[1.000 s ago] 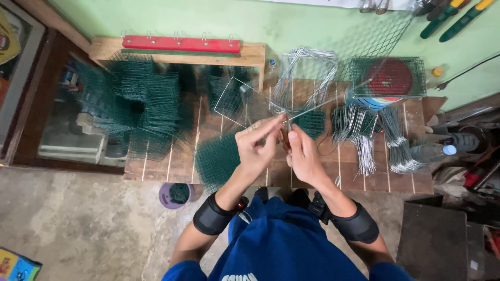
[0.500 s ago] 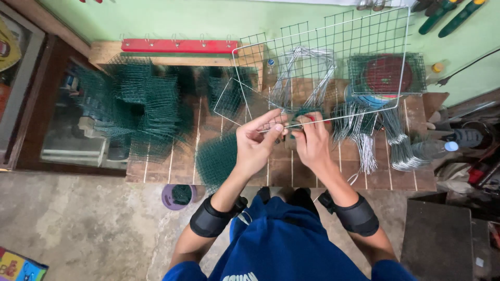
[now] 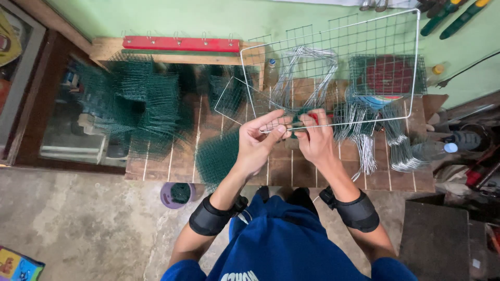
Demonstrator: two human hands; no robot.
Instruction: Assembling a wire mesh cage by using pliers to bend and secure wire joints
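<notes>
The left hand (image 3: pixel 259 141) and right hand (image 3: pixel 314 139) have their fingers clamped on the lower edge of a white wire mesh panel (image 3: pixel 333 67), held tilted above the wooden table (image 3: pixel 333 169). Green mesh pieces (image 3: pixel 135 101) pile at the left, near a red bar (image 3: pixel 181 43).

A flat printed package (image 3: pixel 18 264) lies on the concrete floor (image 3: pixel 78 229) at the bottom left corner; it is multicoloured, mainly yellow, blue and red, and cut off by the frame edge. A printed sheet or package (image 3: pixel 8 44), yellow with red and dark areas, lies at the upper left edge behind a dark frame, partly visible. No screens appear.
</notes>
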